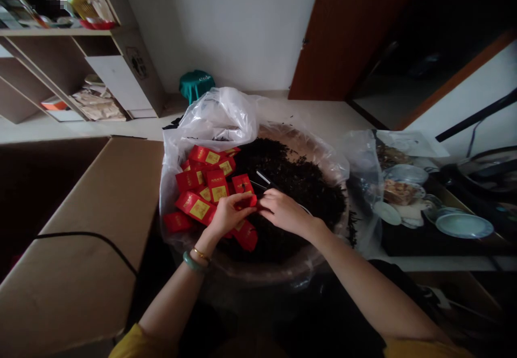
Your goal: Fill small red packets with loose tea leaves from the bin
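Observation:
Over a plastic-lined round container (307, 132) of dark dried leaves, which look like tea (315, 185), both my hands meet at a small red packet (247, 203). My left hand (228, 215) grips it between thumb and fingers. Pinched at its right end is my right hand (283, 210), its fingertips partly hidden. A thin light strip (263, 177) and a fine metallic line show just beyond the right fingers; I cannot tell what they belong to or whether that hand holds them. Several red packets with yellow labels (200, 209) lie heaped on the container's left side.
An open cardboard box (117, 196) stands at the left. On the right, a low table carries bowls, a pale green-white dish (464, 223) and plastic bags. A teal-covered stool (197, 84), shelving (133, 78) and a brown door (343, 35) are behind.

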The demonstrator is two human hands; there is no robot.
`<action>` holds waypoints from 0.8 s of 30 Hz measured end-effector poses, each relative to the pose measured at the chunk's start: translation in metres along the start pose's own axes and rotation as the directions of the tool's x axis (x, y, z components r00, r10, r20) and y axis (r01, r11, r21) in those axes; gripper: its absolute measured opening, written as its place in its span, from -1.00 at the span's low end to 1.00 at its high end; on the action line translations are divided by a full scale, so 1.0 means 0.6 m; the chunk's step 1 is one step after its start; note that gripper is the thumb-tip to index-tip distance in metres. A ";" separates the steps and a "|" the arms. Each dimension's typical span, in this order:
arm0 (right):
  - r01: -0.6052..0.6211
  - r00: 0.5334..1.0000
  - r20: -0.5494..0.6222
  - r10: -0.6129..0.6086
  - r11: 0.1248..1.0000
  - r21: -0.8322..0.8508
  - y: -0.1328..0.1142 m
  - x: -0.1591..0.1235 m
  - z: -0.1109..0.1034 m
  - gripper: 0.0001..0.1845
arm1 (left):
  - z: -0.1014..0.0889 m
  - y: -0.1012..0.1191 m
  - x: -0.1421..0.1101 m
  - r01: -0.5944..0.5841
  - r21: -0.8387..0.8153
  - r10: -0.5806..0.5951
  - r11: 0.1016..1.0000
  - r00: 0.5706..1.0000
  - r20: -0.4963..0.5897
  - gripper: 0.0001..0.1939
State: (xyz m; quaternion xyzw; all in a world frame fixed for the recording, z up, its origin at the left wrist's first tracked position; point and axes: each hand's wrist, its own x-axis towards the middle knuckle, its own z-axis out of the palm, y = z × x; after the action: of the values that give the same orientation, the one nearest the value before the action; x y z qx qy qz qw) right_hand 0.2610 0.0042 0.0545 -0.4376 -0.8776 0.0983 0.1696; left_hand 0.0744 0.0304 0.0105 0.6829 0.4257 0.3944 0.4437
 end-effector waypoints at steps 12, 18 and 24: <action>-0.196 0.883 -0.260 0.391 0.810 0.553 0.004 0.005 -0.003 -0.59 | -0.004 0.005 0.009 0.122 -0.446 -0.203 0.886 0.969 -0.138 -0.58; -0.296 0.868 -0.087 0.489 0.650 0.700 -0.002 0.009 0.001 -0.77 | -0.003 0.022 0.004 0.185 -0.524 -0.259 0.831 0.963 -0.071 -0.62; -0.297 0.878 -0.035 0.478 0.600 0.743 -0.007 0.011 0.006 -0.76 | -0.001 0.030 -0.002 0.309 -0.466 -0.304 0.829 0.949 0.087 -0.62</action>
State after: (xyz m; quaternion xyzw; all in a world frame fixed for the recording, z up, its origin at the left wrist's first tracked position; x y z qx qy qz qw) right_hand 0.2527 0.0070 0.0540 -0.5251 -0.6247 0.4157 0.4014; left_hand 0.0775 0.0251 0.0274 0.4780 0.4182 0.4070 0.6565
